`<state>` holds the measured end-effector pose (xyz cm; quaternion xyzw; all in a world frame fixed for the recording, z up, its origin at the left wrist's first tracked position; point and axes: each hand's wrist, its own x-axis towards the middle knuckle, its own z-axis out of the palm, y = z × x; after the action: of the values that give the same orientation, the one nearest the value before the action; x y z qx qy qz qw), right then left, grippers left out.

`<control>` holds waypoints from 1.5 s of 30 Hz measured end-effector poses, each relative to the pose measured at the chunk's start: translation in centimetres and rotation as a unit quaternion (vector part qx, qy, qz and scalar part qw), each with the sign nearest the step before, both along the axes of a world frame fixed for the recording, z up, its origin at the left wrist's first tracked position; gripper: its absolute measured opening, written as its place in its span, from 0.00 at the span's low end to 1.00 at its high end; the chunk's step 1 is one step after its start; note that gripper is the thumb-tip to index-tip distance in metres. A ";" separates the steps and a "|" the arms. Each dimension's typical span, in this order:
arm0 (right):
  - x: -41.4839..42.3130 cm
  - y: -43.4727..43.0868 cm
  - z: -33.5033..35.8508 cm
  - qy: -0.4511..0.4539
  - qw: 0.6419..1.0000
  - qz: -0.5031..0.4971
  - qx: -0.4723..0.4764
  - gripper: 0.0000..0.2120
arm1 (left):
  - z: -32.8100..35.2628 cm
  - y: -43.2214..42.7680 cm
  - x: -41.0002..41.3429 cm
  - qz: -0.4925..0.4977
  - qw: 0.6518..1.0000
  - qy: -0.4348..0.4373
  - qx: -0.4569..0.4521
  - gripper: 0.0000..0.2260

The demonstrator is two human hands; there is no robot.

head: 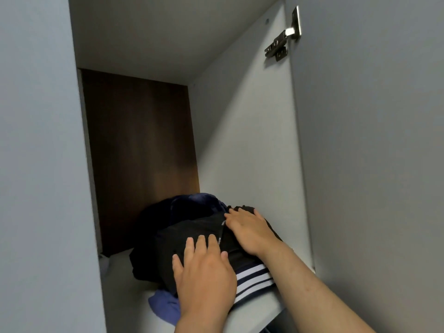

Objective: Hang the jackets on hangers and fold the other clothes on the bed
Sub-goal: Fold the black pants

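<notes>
A pile of folded clothes lies on a high wardrobe shelf [125, 292]. On top is a black garment [189, 234]. A navy piece [192, 205] lies behind it, a navy-and-white striped piece [254, 280] sticks out below, and a blue cloth [163, 306] hangs at the front edge. My left hand [204, 272] lies flat on the black garment, fingers spread. My right hand [249, 229] presses flat on the pile's right side, close to the wardrobe's side wall. Neither hand grips anything.
The shelf compartment has a dark brown back panel [141, 152], a pale right side wall [247, 140] and a pale left wall [43, 164]. The open door [372, 140] with its metal hinge [283, 39] stands at the right. A small pale object [104, 263] lies at the shelf's left.
</notes>
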<state>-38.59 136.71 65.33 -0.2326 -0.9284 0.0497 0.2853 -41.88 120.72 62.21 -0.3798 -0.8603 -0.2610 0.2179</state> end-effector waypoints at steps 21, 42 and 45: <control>1.5 -0.5 -1.1 0.097 0.995 0.012 -0.035 0.26 | -2.0 -1.7 1.6 -0.006 1.000 -0.011 0.001 0.40; 20.0 -17.5 -13.2 0.109 0.963 -0.246 -0.033 0.29 | -6.8 -8.5 5.3 -0.388 0.920 0.053 0.031 0.36; 22.7 -21.5 -15.0 0.083 0.945 -0.315 -0.029 0.30 | -8.3 -9.6 6.6 -0.435 0.898 0.058 -0.036 0.34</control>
<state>-15.88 115.22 50.36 -0.5168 -0.7787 0.0038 0.3557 -35.33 111.15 53.92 -0.7385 -0.6039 -0.2758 0.1181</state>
